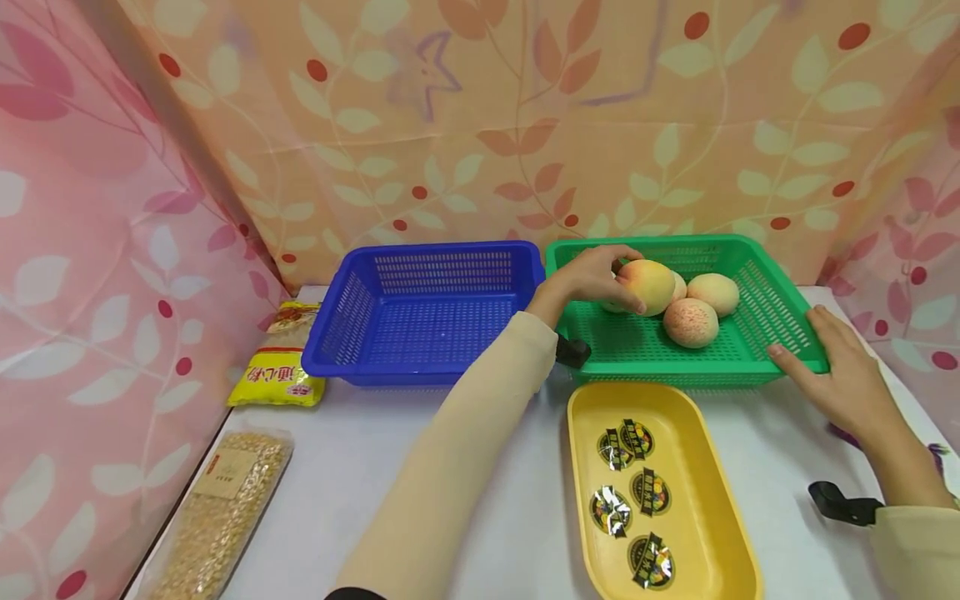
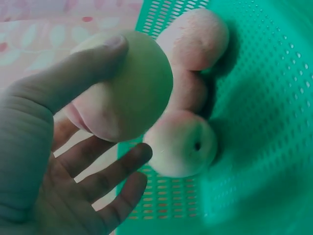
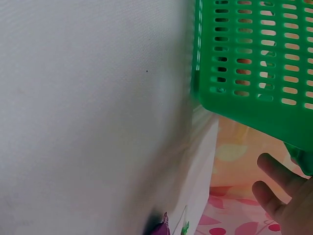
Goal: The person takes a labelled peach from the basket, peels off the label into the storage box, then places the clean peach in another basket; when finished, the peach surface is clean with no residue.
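My left hand (image 1: pixel 592 275) grips a yellow-pink peach (image 1: pixel 648 288) above the green basket (image 1: pixel 622 354), near its left side. In the left wrist view, the thumb lies over the held peach (image 2: pixel 137 93), while some fingers are spread below it. Several other peaches lie together in the basket, among them a speckled pink peach (image 1: pixel 691 323) and a paler peach (image 1: pixel 714 293). At the basket's front right corner, my right hand (image 1: pixel 847 379) rests on the rim with thumb and fingers apart. Its extended fingers (image 3: pixel 279 176) show beside the basket in the right wrist view.
A blue basket (image 1: pixel 420 379) stands left of the green one. In front is a yellow tray (image 1: pixel 701 500) holding several round labels. A yellow food packet (image 1: pixel 277 367) and a clear bag of grains (image 1: pixel 225 517) lie at left. Something purple (image 3: pixel 161 227) lies at right.
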{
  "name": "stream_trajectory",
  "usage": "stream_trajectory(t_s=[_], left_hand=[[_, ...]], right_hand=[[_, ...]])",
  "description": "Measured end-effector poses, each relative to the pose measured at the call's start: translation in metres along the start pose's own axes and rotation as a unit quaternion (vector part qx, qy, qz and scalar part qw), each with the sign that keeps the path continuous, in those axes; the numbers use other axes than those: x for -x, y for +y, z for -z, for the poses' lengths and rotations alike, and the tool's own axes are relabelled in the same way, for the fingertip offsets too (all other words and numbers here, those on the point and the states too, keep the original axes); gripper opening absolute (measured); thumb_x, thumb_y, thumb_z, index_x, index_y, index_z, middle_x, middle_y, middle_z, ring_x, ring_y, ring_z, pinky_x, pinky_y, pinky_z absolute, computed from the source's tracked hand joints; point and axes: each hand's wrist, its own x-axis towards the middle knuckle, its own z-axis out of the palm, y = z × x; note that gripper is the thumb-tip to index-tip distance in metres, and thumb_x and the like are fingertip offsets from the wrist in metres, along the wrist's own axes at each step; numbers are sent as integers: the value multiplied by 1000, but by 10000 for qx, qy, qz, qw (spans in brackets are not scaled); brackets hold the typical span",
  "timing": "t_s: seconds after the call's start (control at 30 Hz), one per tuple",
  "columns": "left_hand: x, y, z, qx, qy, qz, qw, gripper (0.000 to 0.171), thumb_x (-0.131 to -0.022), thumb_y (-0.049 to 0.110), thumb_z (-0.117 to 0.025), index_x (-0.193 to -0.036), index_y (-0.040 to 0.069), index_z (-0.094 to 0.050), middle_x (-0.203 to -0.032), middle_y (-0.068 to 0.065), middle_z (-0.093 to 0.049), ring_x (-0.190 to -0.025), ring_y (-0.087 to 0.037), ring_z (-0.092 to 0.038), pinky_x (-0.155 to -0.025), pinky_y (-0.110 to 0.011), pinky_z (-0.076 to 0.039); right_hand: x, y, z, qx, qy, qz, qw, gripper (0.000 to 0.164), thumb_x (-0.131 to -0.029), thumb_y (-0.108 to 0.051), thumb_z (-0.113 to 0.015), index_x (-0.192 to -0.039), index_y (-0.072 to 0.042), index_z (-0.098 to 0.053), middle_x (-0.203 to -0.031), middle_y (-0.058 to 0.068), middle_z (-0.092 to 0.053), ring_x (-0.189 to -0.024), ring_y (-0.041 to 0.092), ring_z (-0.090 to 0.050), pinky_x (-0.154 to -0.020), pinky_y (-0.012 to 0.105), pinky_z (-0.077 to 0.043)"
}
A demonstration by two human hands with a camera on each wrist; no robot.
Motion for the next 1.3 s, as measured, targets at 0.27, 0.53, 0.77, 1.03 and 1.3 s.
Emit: stream_trajectory(t_s=[0.27,0.53,0.77,1.03,1.3], left_hand=[[-10,-5,-21,-181,-84,600,9980,77,-76,31,-90,-144,20,-56,-133,-3,-64,-110,-15,-62,-88,-22,-51],[-7,-9,-30,726,-234,1315,9884,72,-79,22,-89,-142,25,-54,-146,-1,-50,-94,-24,-63,-87,-40,-59],[-7,-12,-39,1358,-588,1553,9767,79,-83,12,-84,-151,26,-47,-148,-4,-47,-104,-41,-67,-92,-49,-59],[-4,-14,-42,1160,-861,1232,9818,71,-86,7,-81,-148,18,-48,-142,-9,-53,-107,-30,-64,-87,-42,-60],[-5,-13,-44,1284,-895,1220,9801,75,-86,3,-79,-152,21,-47,-143,-9,-54,-115,-24,-59,-78,-36,-62]], right_hand=[[1,-2,0,-66,2,4,10000,87,-100,-43,-54,-162,-3,-7,-169,26,-3,-154,53,-6,-117,76,-6],[2,-4,0,-71,-3,11,10000,87,-100,-43,-54,-163,-4,-7,-170,26,-4,-154,54,-6,-116,77,-6],[2,-4,0,-143,16,35,9999,86,-100,-42,-54,-163,-4,-8,-170,26,-5,-154,53,-7,-118,75,-6],[3,-2,1,-128,31,68,9999,86,-100,-42,-54,-163,-4,-8,-169,26,-5,-153,53,-8,-117,75,-7],[3,-1,1,-127,6,52,9999,86,-101,-42,-54,-163,-4,-7,-169,26,-5,-153,54,-8,-117,76,-8]])
